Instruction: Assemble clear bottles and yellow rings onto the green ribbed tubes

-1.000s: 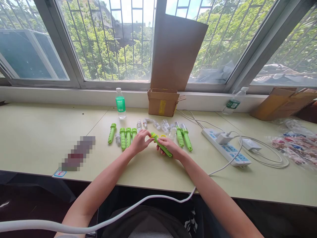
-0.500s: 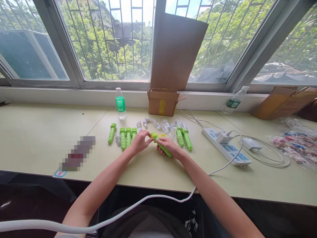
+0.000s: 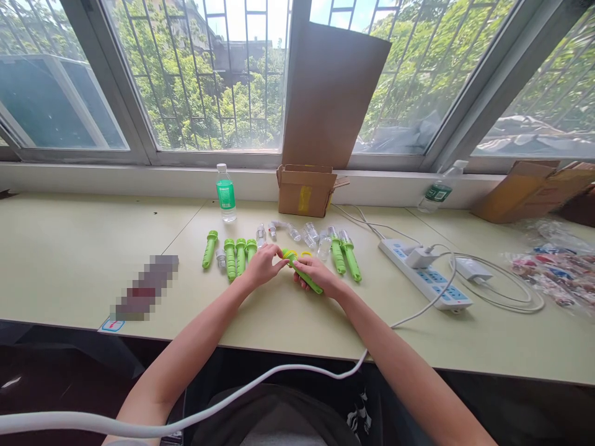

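My right hand point(image 3: 318, 275) is wrapped round a green plastic handle point(image 3: 310, 282), tilted with its wider end up and to the left. A yellow ring point(image 3: 288, 253) sits about that upper end, where the thumb and fingertips of my left hand point(image 3: 266, 265) are closed in a pinch on it. Just behind lies another yellow ring point(image 3: 306, 253), flat on the table. Several similar green handles point(image 3: 230, 260) lie left of my hands. On the right are two green handles with clear tops point(image 3: 351, 257). Clear plastic pieces point(image 3: 310, 234) are scattered behind my hands.
A water bottle point(image 3: 226, 195) and a small cardboard box point(image 3: 304, 193) stand along the back. At right are a white power strip point(image 3: 425, 275) with cables, a leaning bottle point(image 3: 439, 189) and plastic bags point(image 3: 553, 269). A white cable point(image 3: 279, 370) crosses before my body.
Both hands stay in nearly the same place. The fingers of my left hand have shifted very slightly at the yellow ring on the handle's upper end.
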Tool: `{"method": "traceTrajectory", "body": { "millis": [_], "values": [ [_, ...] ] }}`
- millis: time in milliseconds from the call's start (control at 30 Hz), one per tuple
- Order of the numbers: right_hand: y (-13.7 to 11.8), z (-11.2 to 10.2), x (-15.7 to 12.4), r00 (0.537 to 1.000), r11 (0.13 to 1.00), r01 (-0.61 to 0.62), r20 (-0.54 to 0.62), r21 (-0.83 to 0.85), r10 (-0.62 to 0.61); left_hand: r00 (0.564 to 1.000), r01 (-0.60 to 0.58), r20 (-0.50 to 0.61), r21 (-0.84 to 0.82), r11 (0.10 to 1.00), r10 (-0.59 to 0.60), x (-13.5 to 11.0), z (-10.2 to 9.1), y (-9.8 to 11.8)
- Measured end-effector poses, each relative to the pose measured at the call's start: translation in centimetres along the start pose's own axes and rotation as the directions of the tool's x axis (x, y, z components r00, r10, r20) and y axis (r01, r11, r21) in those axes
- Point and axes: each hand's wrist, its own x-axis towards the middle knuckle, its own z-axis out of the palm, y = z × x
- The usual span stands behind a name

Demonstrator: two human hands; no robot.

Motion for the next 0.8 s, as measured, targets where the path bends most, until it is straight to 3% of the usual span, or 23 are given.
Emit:
{"method": "traceTrajectory", "body": {
  "millis": [800],
  "values": [
    [0.47,-0.6,0.19,0.999,0.993,-0.013,0.037,0.12,0.008,0.995,-0.056,-0.083,-0.04,0.998,0.052,0.19,0.21,-0.23]
  ]
}}
